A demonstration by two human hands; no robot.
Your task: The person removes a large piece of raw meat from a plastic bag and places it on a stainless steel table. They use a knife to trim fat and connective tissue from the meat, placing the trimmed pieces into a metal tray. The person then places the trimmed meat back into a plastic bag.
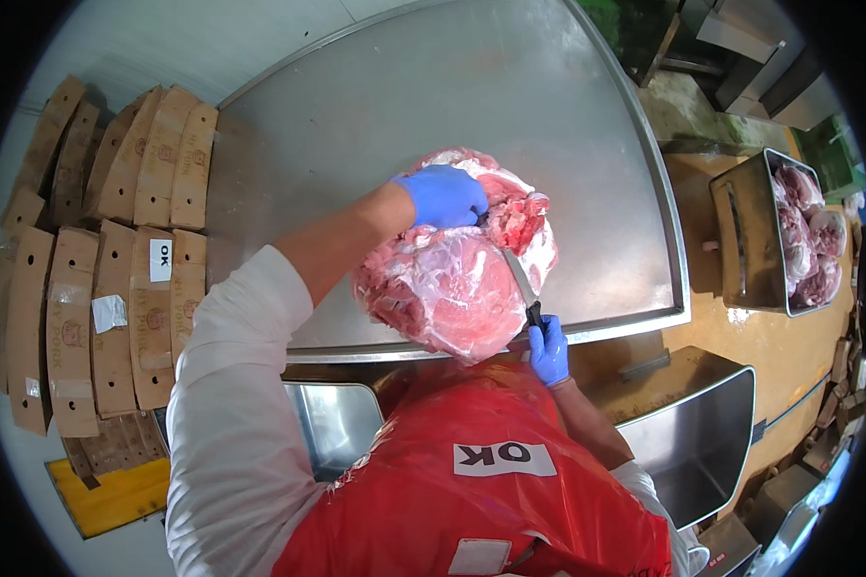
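A large cut of raw pork, pink with white fat, lies at the near edge of the steel table. My left hand, in a blue glove, is closed against the upper part of the meat. A small dark bit shows by its fingers; what it grips is mostly hidden. My right hand, also gloved in blue, is wrapped round the black handle of a knife. The blade points up and away, lying along the right side of the meat. Whether its tip is inside the flesh is hard to see.
Stacked brown cardboard boxes line the left side. A steel bin with pork pieces stands to the right. Below the table's near edge are a steel tub at right and another metal container at left.
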